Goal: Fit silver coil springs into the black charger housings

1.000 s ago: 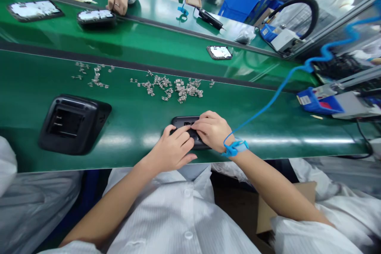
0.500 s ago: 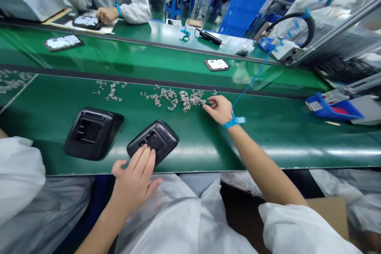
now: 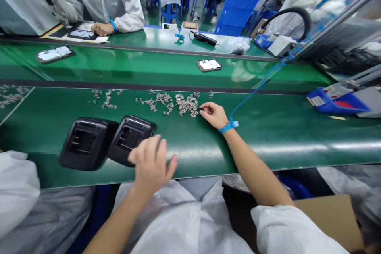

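Observation:
Two black plastic housings lie side by side on the green work surface, one at the left (image 3: 81, 143) and one nearer the middle (image 3: 129, 137). My left hand (image 3: 151, 162), slightly blurred, is at the right edge of the nearer housing with its fingers apart and nothing in them. Small metal pieces (image 3: 186, 105) lie in a loose pile beyond the housings. At the right end of that pile is my right hand (image 3: 213, 115), its thumb and fingertips brought close together; whether a piece is between them is too small to tell. A blue strap circles my right wrist.
Beyond a dark rail, a green strip carries two flat devices, at the left (image 3: 55, 54) and the middle (image 3: 209, 65). A person's hand (image 3: 102, 29) rests across the line. A blue bin (image 3: 337, 101) stands at the right; a blue cord runs from my wrist strap.
The nearer housing has shifted left and turned, now close against the other one. My left hand has moved right and off its top. My right hand's fingers have drawn closer together.

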A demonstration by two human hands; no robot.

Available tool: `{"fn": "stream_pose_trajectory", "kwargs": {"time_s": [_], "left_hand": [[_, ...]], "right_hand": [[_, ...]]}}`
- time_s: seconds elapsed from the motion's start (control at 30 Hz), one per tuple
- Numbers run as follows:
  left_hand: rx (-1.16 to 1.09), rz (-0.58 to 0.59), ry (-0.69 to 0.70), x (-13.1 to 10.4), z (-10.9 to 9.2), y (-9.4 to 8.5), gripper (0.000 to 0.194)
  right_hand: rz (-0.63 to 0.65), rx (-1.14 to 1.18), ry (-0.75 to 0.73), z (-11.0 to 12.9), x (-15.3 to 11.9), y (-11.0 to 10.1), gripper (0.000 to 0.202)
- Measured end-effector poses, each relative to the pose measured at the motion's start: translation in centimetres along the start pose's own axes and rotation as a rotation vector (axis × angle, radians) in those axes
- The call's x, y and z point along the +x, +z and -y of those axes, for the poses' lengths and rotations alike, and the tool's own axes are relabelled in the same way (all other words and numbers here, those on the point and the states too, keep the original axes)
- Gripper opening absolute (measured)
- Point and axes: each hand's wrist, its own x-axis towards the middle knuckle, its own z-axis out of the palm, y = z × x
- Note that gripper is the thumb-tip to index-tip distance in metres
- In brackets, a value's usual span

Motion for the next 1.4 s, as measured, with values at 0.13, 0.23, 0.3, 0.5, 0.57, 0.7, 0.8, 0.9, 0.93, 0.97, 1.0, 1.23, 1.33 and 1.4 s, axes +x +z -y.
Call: {"fn": "stream_pose_trajectory", "kwargs": {"time_s": [0.13, 0.23, 0.3, 0.5, 0.57, 0.7, 0.8, 0.9, 0.93, 0.97, 1.0, 1.23, 1.33, 1.4], "left_hand": [[-0.155, 0.263, 0.161, 7.3, -4.4, 6.1, 0.032], [-0.171, 0.374, 0.141, 11.5, -6.8, 10.4, 0.033], [-0.167, 0.377, 0.110, 12.7, -7.5, 12.2, 0.033], [-0.142, 0.372, -0.001, 12.7, -7.4, 13.3, 0.043], [-0.146, 0.366, -0.018, 12.6, -7.3, 13.0, 0.040], [-0.155, 0.351, 0.039, 12.5, -7.5, 12.8, 0.037], [-0.137, 0.280, -0.006, 12.2, -7.5, 13.2, 0.044], [-0.187, 0.211, -0.012, 12.0, -7.2, 13.8, 0.035], [-0.217, 0.201, 0.009, 11.9, -7.1, 14.0, 0.032], [-0.245, 0.196, 0.032, 11.9, -7.0, 14.2, 0.030], [-0.268, 0.194, 0.047, 11.9, -6.9, 14.3, 0.029], [-0.374, 0.174, 0.090, 11.9, -7.1, 14.8, 0.024], [-0.412, 0.170, 0.141, 11.8, -7.2, 15.0, 0.024], [-0.427, 0.168, 0.150, 11.7, -7.2, 15.2, 0.025]], "right_hand": [[-0.022, -0.072, -0.020, -0.2, 0.2, -0.2, 0.021], [-0.063, -0.147, 0.011, -1.2, 0.7, -0.9, 0.017], [-0.139, -0.201, 0.063, -2.4, 1.5, -1.5, 0.018], [-0.249, -0.283, 0.157, -5.0, 4.4, -2.0, 0.027], [-0.190, -0.262, 0.131, -5.0, 4.5, -1.8, 0.020], [-0.097, -0.136, 0.081, -4.2, 3.3, -2.1, 0.016], [0.031, 0.231, 0.131, -3.4, 2.5, -2.6, 0.028], [0.207, 0.662, 0.238, -2.6, 2.2, -3.0, 0.046], [0.244, 0.732, 0.267, -2.4, 2.2, -3.1, 0.049], [0.267, 0.773, 0.290, -2.2, 2.2, -3.2, 0.050], [0.282, 0.794, 0.305, -2.2, 2.1, -3.3, 0.051], [-0.105, 0.442, 0.178, -5.1, 3.2, -3.5, 0.042], [-0.342, -0.054, 0.138, -7.4, 4.7, -3.2, 0.034], [-0.276, -0.239, 0.109, -8.5, 5.4, -2.9, 0.029]]}}
